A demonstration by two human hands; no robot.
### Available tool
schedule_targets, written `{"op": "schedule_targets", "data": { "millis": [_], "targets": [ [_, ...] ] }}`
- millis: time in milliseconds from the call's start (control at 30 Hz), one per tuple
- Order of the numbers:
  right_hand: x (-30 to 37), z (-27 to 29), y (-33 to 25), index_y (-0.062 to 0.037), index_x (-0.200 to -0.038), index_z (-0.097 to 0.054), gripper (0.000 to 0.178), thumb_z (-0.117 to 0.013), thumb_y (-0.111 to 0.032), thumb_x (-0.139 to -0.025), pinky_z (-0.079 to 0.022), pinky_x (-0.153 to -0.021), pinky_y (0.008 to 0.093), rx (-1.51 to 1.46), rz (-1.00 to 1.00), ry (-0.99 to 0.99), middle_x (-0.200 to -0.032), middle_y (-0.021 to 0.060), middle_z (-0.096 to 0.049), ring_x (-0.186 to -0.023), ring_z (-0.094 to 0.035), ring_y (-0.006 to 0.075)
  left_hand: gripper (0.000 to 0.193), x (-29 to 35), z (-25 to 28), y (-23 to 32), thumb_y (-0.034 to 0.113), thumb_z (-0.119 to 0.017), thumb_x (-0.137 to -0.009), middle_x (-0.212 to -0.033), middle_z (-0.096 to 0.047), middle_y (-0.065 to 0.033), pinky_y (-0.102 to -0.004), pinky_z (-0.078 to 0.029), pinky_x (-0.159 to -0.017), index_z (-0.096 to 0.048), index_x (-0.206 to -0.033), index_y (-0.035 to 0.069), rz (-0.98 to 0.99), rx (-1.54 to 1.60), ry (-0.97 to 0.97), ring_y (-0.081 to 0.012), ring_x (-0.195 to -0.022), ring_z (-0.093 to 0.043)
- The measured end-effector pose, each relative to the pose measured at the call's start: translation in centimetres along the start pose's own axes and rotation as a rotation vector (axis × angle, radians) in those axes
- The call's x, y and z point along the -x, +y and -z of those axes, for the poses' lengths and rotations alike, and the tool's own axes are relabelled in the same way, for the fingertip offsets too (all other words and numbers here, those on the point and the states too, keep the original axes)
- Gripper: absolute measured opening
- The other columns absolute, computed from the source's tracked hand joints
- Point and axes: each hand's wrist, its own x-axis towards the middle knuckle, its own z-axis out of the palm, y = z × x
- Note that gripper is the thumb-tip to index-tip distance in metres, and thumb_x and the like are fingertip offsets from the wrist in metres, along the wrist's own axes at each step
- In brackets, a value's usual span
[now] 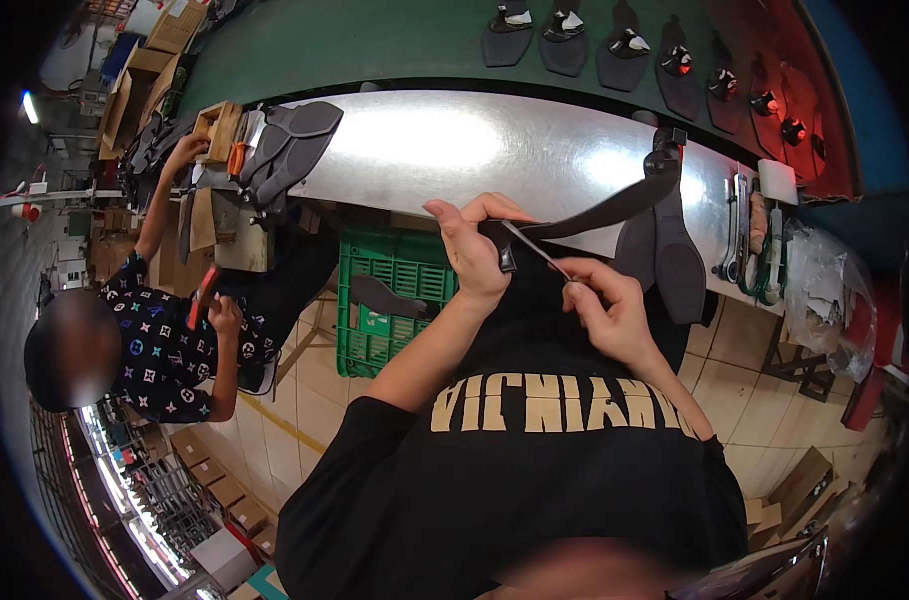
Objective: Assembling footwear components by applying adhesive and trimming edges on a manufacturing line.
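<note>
- The left hand (474,250) is closed around the near end of a dark sole-shaped piece (614,208), thumb raised.
- That piece slants away to the right, over the near edge of the metal table (404,140).
- The right hand (609,308) pinches a thin light strip (536,250) whose far end reaches the piece beside the left hand.
- More dark soles (679,260) lie just right of it.
- Scissors (771,265) lie at the table's right end.
- A green crate (374,245) stands left of the left hand.
</note>
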Motion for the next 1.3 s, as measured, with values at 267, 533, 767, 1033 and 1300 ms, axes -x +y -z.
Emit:
{"op": "schedule_targets", "data": {
  "millis": [267, 533, 767, 1033, 1300],
  "targets": [
    [-0.4, -0.2, -0.2, -0.0002, -0.103, -0.067, 0.019, -0.061, 0.005, -0.085, -0.046, -0.053, 0.0284, 0.337, 0.324, 0.016, -0.076, 0.0118, -0.063, -0.059, -0.060, 0.0196, 0.098, -0.2, 0.6, 1.1, 0.074, -0.001, -0.092, -0.065, -0.060, -0.0075, -0.0233, -0.044, -0.067, -0.057, -0.061, 0.000, 0.126, -0.031, -0.038, -0.0145, -0.062, -0.055],
    [-0.8, 0.5, -0.8, -0.0009, -0.101, -0.065, 0.016, -0.063, 0.001, -0.086, -0.051, -0.060, 0.0309, 0.334, 0.237, 0.181, -0.083, 0.0142, -0.066, -0.065, -0.065, 0.0272, 0.053, -0.6, -1.2, 0.6, 0.062, -0.056, -0.090, -0.076, -0.063, -0.0020, -0.0410, -0.051, -0.082, -0.056, -0.066, 0.014, 0.904, 0.774, 0.073, -0.0208, -0.085, -0.063],
    [-1.4, -0.3, -0.4, -0.0017, -0.095, -0.061, 0.008, -0.063, -0.003, -0.087, -0.050, -0.059, 0.0363, 0.488, 0.308, 0.169, -0.081, 0.0146, -0.064, -0.068, -0.064, 0.0330, 0.064, 0.6, -1.4, -2.4, 0.068, -0.044, -0.092, -0.065, -0.052, -0.0017, -0.0416, -0.046, -0.081, -0.054, -0.064, 0.012, 0.811, 0.960, 0.089, -0.0234, -0.075, -0.056],
    [-1.0, -1.2, 0.3, -0.0044, -0.096, -0.060, 0.008, -0.062, -0.006, -0.088, -0.049, -0.058, 0.0397, 0.519, 0.293, 0.170, -0.081, 0.0138, -0.062, -0.069, -0.063, 0.0345, 0.082, -0.2, -1.0, -2.1, 0.084, -0.028, -0.084, -0.061, -0.057, -0.0093, -0.0412, -0.049, -0.073, -0.053, -0.063, 0.009, 0.776, 0.933, -0.022, -0.0264, -0.057, -0.055],
    [-0.3, -0.9, -0.2, -0.0058, -0.096, -0.060, 0.009, -0.062, -0.006, -0.088, -0.048, -0.056, 0.0413, 0.516, 0.269, 0.073, -0.077, 0.0124, -0.059, -0.067, -0.061, 0.0341, 0.082, -0.4, -0.8, -2.4, 0.085, -0.027, -0.084, -0.061, -0.053, -0.0091, -0.0411, -0.050, -0.069, -0.052, -0.066, 0.008, 0.838, 0.839, 0.038, -0.0260, -0.056, -0.054]
  ]
}}
